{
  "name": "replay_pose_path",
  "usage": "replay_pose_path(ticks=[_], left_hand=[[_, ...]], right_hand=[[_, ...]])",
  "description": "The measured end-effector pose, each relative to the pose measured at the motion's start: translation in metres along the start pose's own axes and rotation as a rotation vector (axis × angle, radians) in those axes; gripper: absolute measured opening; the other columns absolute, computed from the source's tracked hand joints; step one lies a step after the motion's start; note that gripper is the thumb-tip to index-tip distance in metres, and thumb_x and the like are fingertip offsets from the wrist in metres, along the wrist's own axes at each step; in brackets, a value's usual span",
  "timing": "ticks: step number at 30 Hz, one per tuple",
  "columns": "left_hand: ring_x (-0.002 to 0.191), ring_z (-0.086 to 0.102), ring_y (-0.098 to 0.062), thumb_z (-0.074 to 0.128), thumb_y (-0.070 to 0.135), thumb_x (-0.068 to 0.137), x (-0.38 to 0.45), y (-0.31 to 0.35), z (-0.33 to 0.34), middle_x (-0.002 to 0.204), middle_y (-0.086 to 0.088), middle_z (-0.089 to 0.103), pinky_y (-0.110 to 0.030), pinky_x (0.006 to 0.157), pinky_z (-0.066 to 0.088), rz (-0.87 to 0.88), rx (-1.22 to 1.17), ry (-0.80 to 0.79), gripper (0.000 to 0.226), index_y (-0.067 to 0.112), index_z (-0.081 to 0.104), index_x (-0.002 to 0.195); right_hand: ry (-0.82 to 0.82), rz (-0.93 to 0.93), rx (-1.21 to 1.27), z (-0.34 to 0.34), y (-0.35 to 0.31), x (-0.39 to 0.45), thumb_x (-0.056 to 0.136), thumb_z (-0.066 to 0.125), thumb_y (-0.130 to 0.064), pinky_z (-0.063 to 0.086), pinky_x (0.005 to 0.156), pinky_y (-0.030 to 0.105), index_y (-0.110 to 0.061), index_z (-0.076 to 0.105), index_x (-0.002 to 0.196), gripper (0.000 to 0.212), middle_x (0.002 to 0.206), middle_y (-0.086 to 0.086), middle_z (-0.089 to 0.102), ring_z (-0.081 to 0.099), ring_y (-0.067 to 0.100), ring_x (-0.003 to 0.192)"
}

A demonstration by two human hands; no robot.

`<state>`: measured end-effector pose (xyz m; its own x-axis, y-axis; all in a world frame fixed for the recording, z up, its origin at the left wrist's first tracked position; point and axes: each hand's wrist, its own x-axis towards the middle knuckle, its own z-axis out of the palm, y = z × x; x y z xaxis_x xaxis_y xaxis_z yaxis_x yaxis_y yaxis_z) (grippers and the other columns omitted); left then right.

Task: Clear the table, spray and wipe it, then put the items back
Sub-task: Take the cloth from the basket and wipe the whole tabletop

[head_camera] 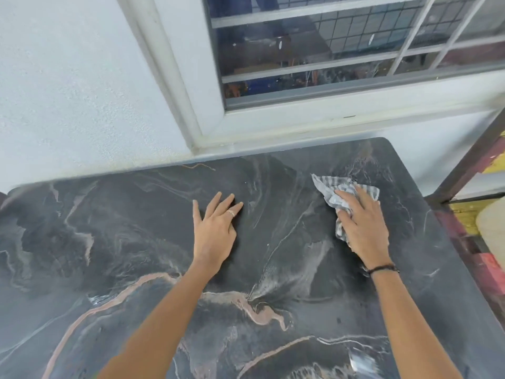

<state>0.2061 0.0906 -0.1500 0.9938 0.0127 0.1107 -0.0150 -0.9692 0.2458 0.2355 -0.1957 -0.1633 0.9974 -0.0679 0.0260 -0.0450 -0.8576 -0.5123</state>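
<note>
A dark marble-patterned table [109, 242] with pale pink and white veins fills the lower view. My right hand [363, 225] lies flat on a grey-and-white striped cloth [330, 187] at the table's far right and presses it to the surface. The cloth is crumpled and sticks out past my fingers toward the wall. My left hand [214, 231] rests palm down on the bare tabletop near the middle, fingers spread and straight, a ring on one finger. Wet streaks show on the surface between my arms.
A white wall and a barred window [328, 50] stand right behind the table. A dark metal frame [464, 162] rises beside the table's right edge, with red and yellow items and a pale rounded object [492, 225] beyond it.
</note>
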Motion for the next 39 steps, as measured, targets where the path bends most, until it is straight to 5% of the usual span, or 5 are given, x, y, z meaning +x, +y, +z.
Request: replay_pose_path(ticks=[9, 18, 27, 36, 39], left_hand=[[0.144, 0.011, -0.013, 0.028, 0.024, 0.1, 0.037, 0.09, 0.046, 0.154, 0.003, 0.022, -0.043, 0.118, 0.003, -0.121, -0.124, -0.018, 0.043, 0.024, 0.031, 0.144], [0.144, 0.007, -0.014, 0.019, 0.027, 0.101, 0.039, 0.095, 0.052, 0.156, 0.003, 0.015, -0.041, 0.118, 0.002, -0.161, -0.018, -0.026, 0.045, 0.025, 0.021, 0.146], [0.143, 0.015, -0.016, 0.005, 0.031, 0.092, 0.036, 0.094, 0.056, 0.153, 0.001, 0.024, -0.043, 0.118, 0.008, -0.123, -0.003, 0.011, 0.057, 0.022, 0.029, 0.144], [0.141, 0.023, -0.017, 0.007, 0.029, 0.093, 0.039, 0.096, 0.056, 0.151, 0.001, 0.032, -0.044, 0.117, 0.014, -0.15, -0.023, 0.03, 0.056, 0.021, 0.035, 0.142], [0.142, 0.021, -0.014, 0.01, 0.024, 0.094, 0.038, 0.095, 0.055, 0.152, 0.002, 0.027, -0.044, 0.117, 0.014, -0.151, -0.076, 0.054, 0.053, 0.022, 0.014, 0.147]], right_hand=[[-0.272, -0.39, -0.024, 0.003, -0.008, -0.06, 0.09, 0.032, -0.032, 0.011, 0.117, 0.036, -0.038, 0.043, 0.129, 0.041, 0.15, -0.011, 0.029, 0.019, 0.007, 0.14], [0.011, -0.045, -0.012, -0.02, 0.036, 0.038, 0.09, 0.042, -0.025, 0.018, 0.116, 0.045, -0.026, 0.055, 0.125, 0.037, 0.147, 0.0, 0.038, 0.032, 0.022, 0.138], [-0.216, -0.407, -0.012, 0.016, -0.022, 0.014, 0.09, 0.035, -0.031, 0.018, 0.118, 0.04, -0.034, 0.048, 0.13, 0.042, 0.147, -0.003, 0.036, 0.029, 0.015, 0.138], [-0.053, -0.159, -0.003, -0.01, 0.02, 0.075, 0.093, 0.048, -0.022, 0.018, 0.117, 0.041, -0.027, 0.055, 0.126, 0.034, 0.148, 0.0, 0.037, 0.03, 0.02, 0.138], [0.002, -0.127, 0.012, 0.015, -0.02, 0.117, 0.091, 0.051, -0.019, 0.019, 0.115, 0.045, -0.022, 0.056, 0.126, 0.036, 0.145, 0.005, 0.041, 0.034, 0.026, 0.135]])
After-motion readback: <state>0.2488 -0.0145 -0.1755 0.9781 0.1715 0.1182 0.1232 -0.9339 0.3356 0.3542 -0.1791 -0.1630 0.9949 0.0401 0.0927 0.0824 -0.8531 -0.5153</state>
